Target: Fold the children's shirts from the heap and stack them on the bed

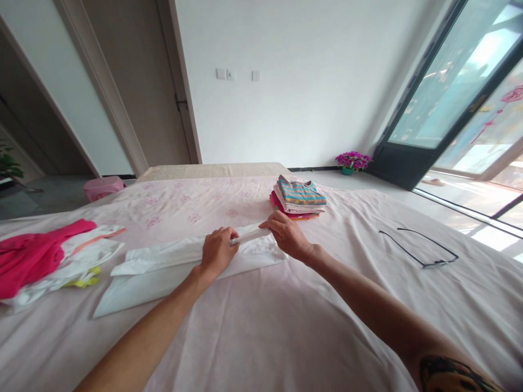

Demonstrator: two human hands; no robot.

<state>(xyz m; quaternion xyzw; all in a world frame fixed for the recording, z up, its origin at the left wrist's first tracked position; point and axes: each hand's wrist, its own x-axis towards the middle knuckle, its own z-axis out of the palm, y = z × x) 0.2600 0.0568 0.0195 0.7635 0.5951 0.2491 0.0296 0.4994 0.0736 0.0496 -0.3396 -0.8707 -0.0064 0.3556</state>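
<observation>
A white garment [163, 280] lies in front of me on the pink bedsheet, partly folded over lengthwise; its exact kind does not show. My left hand [218, 247] pinches its upper layer near the middle. My right hand [288, 234] grips the same layer further right, and the strip of cloth between the two hands is lifted and drawn taut. Just beyond my right hand stands a stack of folded clothes [301, 197], with a striped blue and orange top uppermost.
On the left lies a loose heap of clothes [36, 256], pink, white and yellow. Eyeglasses [441, 263] rest on the sheet [245, 337] at right. Beyond the bed are a pink stool [104, 189], a potted purple plant [353, 161] and a glass door [445, 81].
</observation>
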